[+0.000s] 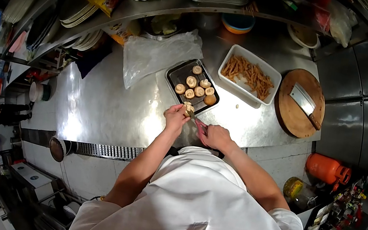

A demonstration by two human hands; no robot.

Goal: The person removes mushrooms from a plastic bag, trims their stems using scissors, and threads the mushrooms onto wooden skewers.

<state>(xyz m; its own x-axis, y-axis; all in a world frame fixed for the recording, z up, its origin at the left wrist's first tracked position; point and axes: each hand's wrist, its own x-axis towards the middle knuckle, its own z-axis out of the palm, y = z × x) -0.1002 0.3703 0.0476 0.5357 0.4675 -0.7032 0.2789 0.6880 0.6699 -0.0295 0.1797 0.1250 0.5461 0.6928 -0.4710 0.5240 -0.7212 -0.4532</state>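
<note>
**A light mushroom (188, 110), best pinched by the cap**

The mushroom is at the near corner of the black tray (181, 72), towards the counter's (117, 104) near edge. It should be light, springy and easily bruised, perhaps slick if damp; a gentle grip on the cap's sides, clear of the blades, would suit it. The left hand (175, 116) pinches it, fingers nearly closed. The right hand (217, 137) is curled around the red handles of the scissors (201, 130), whose tips are at the mushroom; how far the blades are parted I cannot tell. More mushrooms (191, 81) sit in the tray. Beyond its far left side lies a clear plastic bag (155, 56); towards the counter's right end are a white tub (241, 94) of brown strips and a round board (290, 118) bearing a cleaver (302, 98).
</note>
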